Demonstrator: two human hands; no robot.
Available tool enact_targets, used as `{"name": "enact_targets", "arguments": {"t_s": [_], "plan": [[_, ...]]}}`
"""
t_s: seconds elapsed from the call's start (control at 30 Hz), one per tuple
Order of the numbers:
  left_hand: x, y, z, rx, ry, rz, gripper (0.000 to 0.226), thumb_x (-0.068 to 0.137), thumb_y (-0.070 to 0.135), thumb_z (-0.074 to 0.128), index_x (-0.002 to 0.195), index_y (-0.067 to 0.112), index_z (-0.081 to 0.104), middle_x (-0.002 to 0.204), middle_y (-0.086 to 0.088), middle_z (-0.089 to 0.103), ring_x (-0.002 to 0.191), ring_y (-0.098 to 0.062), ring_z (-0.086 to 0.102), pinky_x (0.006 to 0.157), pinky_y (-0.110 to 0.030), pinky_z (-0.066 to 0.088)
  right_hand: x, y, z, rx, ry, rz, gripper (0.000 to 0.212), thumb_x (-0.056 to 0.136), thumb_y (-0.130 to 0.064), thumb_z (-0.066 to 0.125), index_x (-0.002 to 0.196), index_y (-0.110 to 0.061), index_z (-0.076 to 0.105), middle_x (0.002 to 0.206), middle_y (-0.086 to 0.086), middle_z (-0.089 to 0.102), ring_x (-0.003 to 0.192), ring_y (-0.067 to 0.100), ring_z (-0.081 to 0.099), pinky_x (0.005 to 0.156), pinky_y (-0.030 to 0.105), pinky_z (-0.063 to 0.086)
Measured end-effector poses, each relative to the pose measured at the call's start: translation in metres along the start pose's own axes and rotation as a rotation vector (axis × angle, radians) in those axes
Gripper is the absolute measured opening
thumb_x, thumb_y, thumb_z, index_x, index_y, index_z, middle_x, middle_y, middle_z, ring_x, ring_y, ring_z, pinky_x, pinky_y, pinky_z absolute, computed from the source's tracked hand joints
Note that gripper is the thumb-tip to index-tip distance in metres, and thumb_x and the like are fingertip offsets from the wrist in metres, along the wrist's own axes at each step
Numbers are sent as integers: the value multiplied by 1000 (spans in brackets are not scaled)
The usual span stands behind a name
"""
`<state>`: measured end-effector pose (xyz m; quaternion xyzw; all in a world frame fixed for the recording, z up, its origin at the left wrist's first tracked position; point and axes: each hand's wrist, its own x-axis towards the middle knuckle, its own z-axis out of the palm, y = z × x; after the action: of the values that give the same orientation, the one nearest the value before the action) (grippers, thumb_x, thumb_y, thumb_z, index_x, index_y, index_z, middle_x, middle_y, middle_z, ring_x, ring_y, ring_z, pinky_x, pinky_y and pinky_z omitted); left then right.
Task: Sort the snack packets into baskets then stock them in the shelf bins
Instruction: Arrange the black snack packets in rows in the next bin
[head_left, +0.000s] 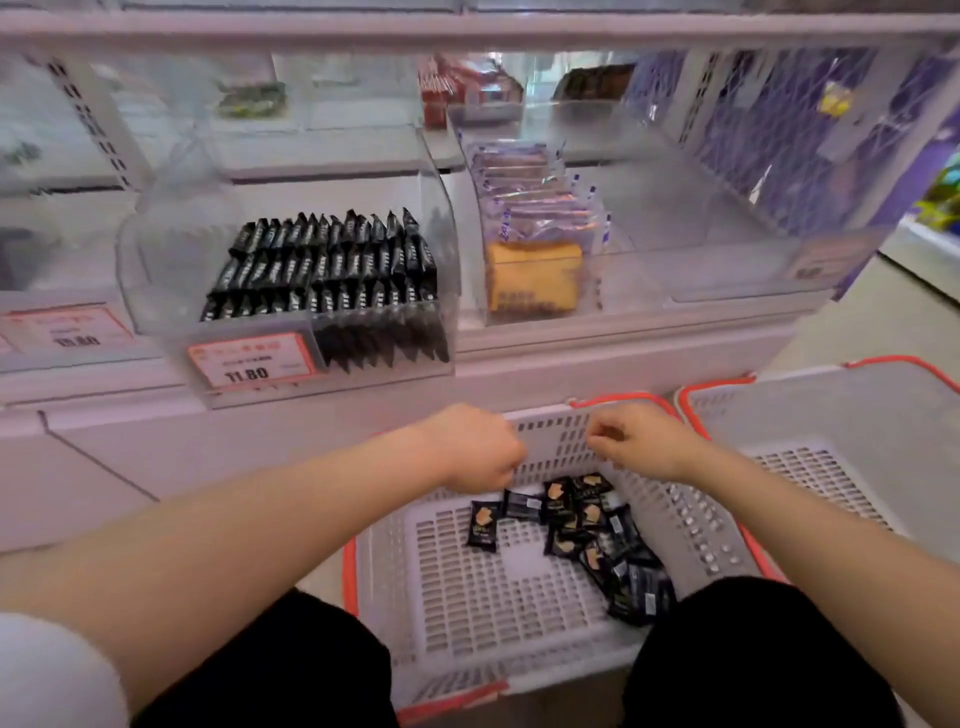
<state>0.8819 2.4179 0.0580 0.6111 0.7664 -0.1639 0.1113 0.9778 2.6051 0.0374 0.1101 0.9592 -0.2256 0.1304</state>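
A white basket with an orange rim (519, 613) sits on the floor between my knees. Several small black snack packets (592, 525) lie in its right half. My left hand (478, 449) hangs over the basket's far edge with its fingers curled down and hidden behind the knuckles. A black packet (523, 505) lies right under them, and I cannot tell whether they grip it. My right hand (641, 441) hovers above the pile, fingers curled in, with nothing visible in it. Above, a clear shelf bin (156, 260) holds tidy rows of black packets (332, 270).
A second white basket (831, 415) stands to the right. The neighbouring clear bin (649, 249) holds blue-wrapped packets (540, 208) and an orange one (532, 278). A price tag reading 11.80 (252, 358) hangs on the left bin. More bins sit on the upper shelf.
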Motion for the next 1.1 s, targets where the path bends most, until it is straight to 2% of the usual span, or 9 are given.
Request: {"name": "enact_targets", "arguments": {"t_s": [0.17, 0.3, 0.5, 0.6, 0.67, 0.77, 0.87, 0.97, 1.1], "plan": [[63, 38, 68, -76, -193, -24, 31, 93, 22, 39, 119, 13, 54, 119, -12, 59, 104, -33, 58, 77, -39, 49, -12, 77, 53, 29, -236, 113, 16, 94, -21, 51, 90, -11, 63, 87, 3, 60, 81, 14, 54, 68, 26, 37], [101, 55, 117, -288, -309, -88, 26, 96, 23, 37, 108, 8, 55, 110, -14, 58, 96, -31, 55, 75, -39, 49, -10, 129, 106, 62, -345, 218, 26, 95, -21, 49, 106, -2, 63, 106, 14, 66, 95, 26, 59, 72, 30, 40], [135, 69, 188, -747, -439, -414, 30, 98, 27, 37, 118, 8, 51, 115, -15, 56, 101, -31, 54, 83, -38, 45, 19, 173, 171, 9, -343, 266, 23, 95, -20, 49, 113, -8, 56, 115, 12, 60, 102, 26, 57, 83, 34, 45], [146, 75, 220, -917, -444, -532, 26, 99, 24, 35, 99, 6, 54, 99, -18, 59, 93, -34, 55, 74, -31, 43, 42, 184, 194, -66, -376, 251, 31, 95, -27, 48, 123, -12, 48, 127, 9, 49, 112, 27, 50, 90, 36, 41], [147, 77, 236, -998, -432, -602, 21, 98, 18, 36, 83, 9, 47, 83, -15, 53, 84, -34, 52, 67, -29, 36, 52, 187, 206, -128, -418, 210, 40, 96, -33, 47, 131, -13, 43, 134, 7, 44, 121, 26, 43, 96, 36, 38], [150, 76, 257, -1036, -390, -752, 17, 97, 16, 38, 89, 8, 49, 84, -12, 54, 74, -26, 49, 62, -30, 42, 61, 189, 226, -147, -426, 161, 43, 96, -38, 43, 130, -11, 43, 133, 8, 45, 121, 25, 43, 93, 34, 40], [155, 71, 271, -1050, -275, -965, 20, 94, 14, 44, 108, 6, 56, 102, -15, 60, 79, -27, 57, 68, -33, 48, 68, 186, 245, -293, -400, 166, 49, 94, -46, 42, 129, -11, 42, 131, 9, 47, 120, 26, 44, 95, 35, 36], [159, 66, 282, -1066, -139, -1119, 28, 92, 12, 46, 119, 5, 53, 119, -14, 49, 77, -22, 51, 65, -29, 41, 72, 174, 259, -395, -399, 260, 49, 94, -40, 45, 130, -8, 41, 132, 11, 50, 122, 28, 43, 99, 38, 32], [167, 58, 297, -1036, -49, -1212, 38, 91, 15, 53, 126, 5, 45, 130, -15, 41, 113, -30, 46, 94, -39, 42, 73, 168, 263, -307, -333, 329, 46, 94, -27, 47, 134, -8, 35, 132, 12, 49, 123, 29, 42, 99, 39, 32]]}}
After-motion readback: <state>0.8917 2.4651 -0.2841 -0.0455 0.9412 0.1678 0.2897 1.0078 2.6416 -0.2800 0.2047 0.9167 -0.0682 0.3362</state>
